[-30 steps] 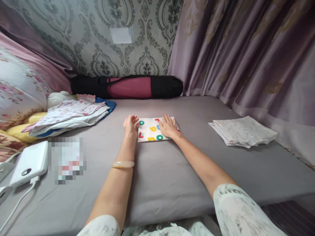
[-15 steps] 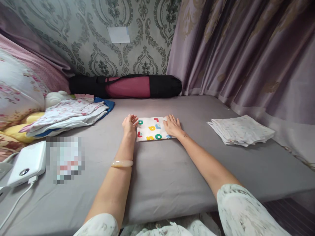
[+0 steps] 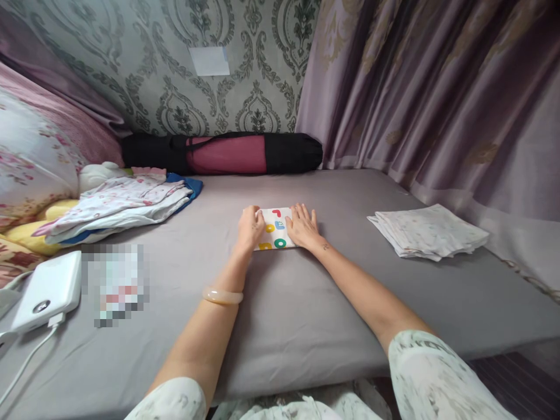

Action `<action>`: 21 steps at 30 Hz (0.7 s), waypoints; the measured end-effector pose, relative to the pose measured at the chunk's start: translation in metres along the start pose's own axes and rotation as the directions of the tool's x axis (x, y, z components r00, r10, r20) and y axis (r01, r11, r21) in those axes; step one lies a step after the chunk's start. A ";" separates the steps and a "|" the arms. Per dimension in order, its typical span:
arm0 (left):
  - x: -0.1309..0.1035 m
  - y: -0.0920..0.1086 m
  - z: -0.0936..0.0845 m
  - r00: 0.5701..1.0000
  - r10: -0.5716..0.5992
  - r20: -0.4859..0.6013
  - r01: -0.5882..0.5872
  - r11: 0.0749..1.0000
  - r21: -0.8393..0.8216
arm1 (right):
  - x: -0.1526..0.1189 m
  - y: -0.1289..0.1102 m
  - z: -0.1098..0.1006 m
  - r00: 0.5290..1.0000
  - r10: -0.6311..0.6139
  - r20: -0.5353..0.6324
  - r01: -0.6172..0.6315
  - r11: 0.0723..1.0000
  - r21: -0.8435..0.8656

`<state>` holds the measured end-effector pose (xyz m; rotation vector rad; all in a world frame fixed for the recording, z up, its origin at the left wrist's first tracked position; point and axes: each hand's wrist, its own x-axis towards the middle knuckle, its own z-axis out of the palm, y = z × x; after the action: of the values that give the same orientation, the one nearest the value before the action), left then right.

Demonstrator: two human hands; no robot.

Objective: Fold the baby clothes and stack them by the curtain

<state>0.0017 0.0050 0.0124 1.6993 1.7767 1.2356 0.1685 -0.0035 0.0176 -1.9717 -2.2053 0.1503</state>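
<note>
A folded white cloth (image 3: 280,227) printed with colourful letter-like shapes lies on the grey bed sheet (image 3: 306,326) in front of me. My left hand (image 3: 251,226), with a pale bangle on the wrist, is closed over the cloth's left end, and its fingertips are partly hidden. My right hand (image 3: 303,225) rests on the right end of the cloth, fingers stretched out and a little apart. Both hands cover part of the print.
To the right lies a stack of folded white cloths (image 3: 431,230). A clothes pile (image 3: 126,198), a white power bank (image 3: 48,289) with a cable, and a blurred-out item (image 3: 120,283) are at the left. A black and maroon long bag (image 3: 223,153) lies along the wall.
My left hand has moved right, from beside the cloth's left edge to over it, and its fingers have closed. Less of the cloth shows on that side. The right hand stays nearly in place.
</note>
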 end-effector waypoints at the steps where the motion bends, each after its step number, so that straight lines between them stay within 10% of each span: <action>1: -0.006 0.004 0.006 0.998 0.052 0.046 -0.058 0.991 0.121 | -0.003 -0.006 0.002 1.000 -0.023 -0.014 0.023 1.000 0.010; 9: -0.031 -0.001 0.030 0.971 0.128 0.201 -0.169 0.964 0.204 | -0.012 -0.021 0.021 0.999 -0.046 -0.010 0.046 0.998 0.050; 21: 0.001 -0.003 0.008 0.951 0.177 0.253 -0.241 0.938 0.250 | 0.008 0.008 -0.004 0.997 -0.067 0.036 0.066 0.997 0.035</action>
<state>0.0063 0.0087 0.0057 2.1436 1.7272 0.8529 0.1767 0.0052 0.0208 -1.8905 -2.2727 0.2147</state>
